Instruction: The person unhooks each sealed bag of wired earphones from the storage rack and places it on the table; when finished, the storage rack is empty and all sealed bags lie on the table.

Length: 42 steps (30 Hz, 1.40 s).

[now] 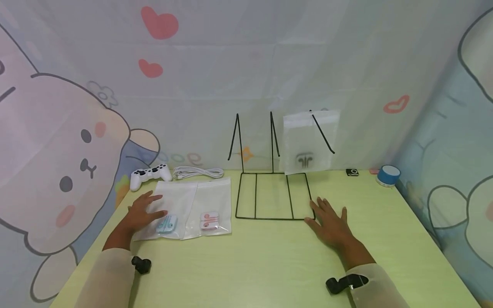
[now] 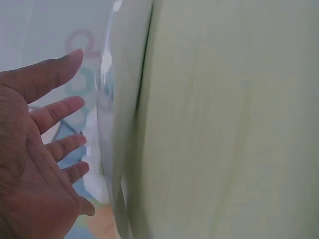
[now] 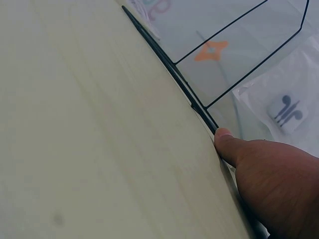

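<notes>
My left hand (image 1: 140, 214) is over the left edge of a white zip bag (image 1: 175, 194), its fingers spread and holding nothing. Pale blue earphones (image 1: 167, 224) show through that bag near the thumb. A second bag (image 1: 215, 196) lies beside it, with pink earphones (image 1: 209, 220) inside. At the front right corner of a black wire display rack (image 1: 269, 219), my right hand (image 1: 329, 224) lies with fingers extended; in the right wrist view, the thumb (image 3: 227, 144) is right at the rack's base. A third bag (image 1: 319, 128) hangs from the rack's right hook, with dark earphones (image 1: 305, 161) inside.
Behind the flat bags are a white game controller (image 1: 150, 174) and a coiled white cable (image 1: 198, 172). A small black device (image 1: 352, 172) and a blue-and-white cylinder (image 1: 388, 175) stand at the back right. The rack's other two hooks (image 1: 233, 137) stick up and forward.
</notes>
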Tool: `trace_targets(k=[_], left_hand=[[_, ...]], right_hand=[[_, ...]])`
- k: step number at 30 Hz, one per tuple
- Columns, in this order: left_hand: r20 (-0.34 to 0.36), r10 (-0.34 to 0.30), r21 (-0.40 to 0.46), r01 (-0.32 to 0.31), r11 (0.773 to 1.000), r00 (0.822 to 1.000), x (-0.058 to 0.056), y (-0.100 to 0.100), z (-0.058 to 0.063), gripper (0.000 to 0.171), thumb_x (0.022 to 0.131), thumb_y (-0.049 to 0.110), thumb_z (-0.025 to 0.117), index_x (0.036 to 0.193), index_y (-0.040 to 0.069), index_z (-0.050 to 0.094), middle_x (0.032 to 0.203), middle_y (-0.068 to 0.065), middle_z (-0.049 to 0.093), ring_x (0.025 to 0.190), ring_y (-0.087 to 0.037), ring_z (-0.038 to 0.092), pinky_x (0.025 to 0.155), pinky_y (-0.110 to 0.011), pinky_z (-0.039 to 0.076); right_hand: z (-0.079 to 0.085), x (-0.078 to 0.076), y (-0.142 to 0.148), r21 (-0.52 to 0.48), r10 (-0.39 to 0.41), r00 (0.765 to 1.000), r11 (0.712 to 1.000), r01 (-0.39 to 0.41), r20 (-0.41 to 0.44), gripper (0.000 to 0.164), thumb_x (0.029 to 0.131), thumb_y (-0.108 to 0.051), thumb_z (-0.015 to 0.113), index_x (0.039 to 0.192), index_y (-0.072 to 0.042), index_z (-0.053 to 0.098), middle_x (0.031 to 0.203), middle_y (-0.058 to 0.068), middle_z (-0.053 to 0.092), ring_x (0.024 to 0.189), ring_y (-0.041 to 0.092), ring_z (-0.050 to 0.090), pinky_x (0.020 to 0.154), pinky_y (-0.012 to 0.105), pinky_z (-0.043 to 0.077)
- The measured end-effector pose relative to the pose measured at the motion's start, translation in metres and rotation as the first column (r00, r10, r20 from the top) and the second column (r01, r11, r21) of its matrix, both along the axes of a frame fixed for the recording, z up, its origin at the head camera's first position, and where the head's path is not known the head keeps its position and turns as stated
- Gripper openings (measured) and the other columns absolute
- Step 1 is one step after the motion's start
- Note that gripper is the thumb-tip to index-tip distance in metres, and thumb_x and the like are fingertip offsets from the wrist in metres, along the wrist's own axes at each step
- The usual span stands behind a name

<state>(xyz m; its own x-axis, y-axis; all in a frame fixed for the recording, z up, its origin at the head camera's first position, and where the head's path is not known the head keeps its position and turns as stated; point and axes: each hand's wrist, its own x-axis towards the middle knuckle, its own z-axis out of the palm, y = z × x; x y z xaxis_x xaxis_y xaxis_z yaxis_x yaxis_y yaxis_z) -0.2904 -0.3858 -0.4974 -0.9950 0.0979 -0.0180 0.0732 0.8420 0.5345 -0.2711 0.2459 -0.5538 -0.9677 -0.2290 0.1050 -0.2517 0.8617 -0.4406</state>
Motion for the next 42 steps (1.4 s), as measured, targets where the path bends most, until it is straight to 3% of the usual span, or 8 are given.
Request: trace_targets(k=[12,21,32,37,42], left_hand=[[-0.044,-0.020,-0.041,0.018,0.999,0.999,0.005,0.051,0.011,0.086,0.102,0.052,0.070,0.166,0.003,0.041,0.178,-0.034,0.016,0.162,-0.063,0.014,0.116,-0.095,0.007],[-0.122,-0.097,-0.099,0.085,0.991,0.988,0.001,0.109,0.015,0.083,0.103,0.052,0.069,0.168,0.007,0.042,0.180,-0.027,0.022,0.164,-0.058,0.022,0.122,-0.090,0.013],[-0.070,-0.210,-0.138,0.199,0.970,0.975,0.000,0.178,0.020,0.084,0.102,0.055,0.069,0.169,0.014,0.041,0.181,-0.022,0.025,0.167,-0.048,0.025,0.126,-0.085,0.010],[-0.084,-0.238,-0.193,0.218,0.957,0.968,0.001,0.202,0.016,0.083,0.103,0.058,0.067,0.169,0.015,0.042,0.178,-0.021,0.033,0.164,-0.044,0.035,0.127,-0.085,0.010],[-0.090,-0.240,-0.237,0.213,0.948,0.967,0.002,0.225,0.013,0.082,0.104,0.061,0.064,0.169,0.015,0.043,0.178,-0.020,0.034,0.165,-0.042,0.034,0.130,-0.081,0.011]], right_hand=[[0.001,0.000,0.000,0.000,-0.001,1.000,1.000,0.001,0.005,0.077,0.113,-0.061,0.045,0.173,-0.013,0.034,0.182,0.021,0.022,0.169,0.047,0.017,0.120,0.089,-0.008],[0.004,0.004,-0.001,-0.012,0.003,1.000,1.000,-0.003,-0.001,0.075,0.114,-0.058,0.047,0.172,-0.011,0.035,0.181,0.022,0.024,0.168,0.048,0.019,0.120,0.090,-0.006],[0.005,0.003,-0.002,-0.011,-0.001,1.000,1.000,0.001,0.001,0.075,0.114,-0.057,0.047,0.172,-0.012,0.035,0.181,0.021,0.024,0.168,0.048,0.019,0.121,0.089,-0.007],[0.007,0.005,-0.002,-0.018,0.006,1.000,1.000,-0.005,0.005,0.075,0.114,-0.057,0.047,0.172,-0.012,0.035,0.181,0.021,0.024,0.169,0.047,0.019,0.121,0.089,-0.007],[0.007,0.005,-0.002,-0.015,0.001,1.000,1.000,-0.001,0.007,0.075,0.114,-0.057,0.046,0.173,-0.012,0.033,0.181,0.021,0.023,0.169,0.048,0.018,0.121,0.088,-0.008]])
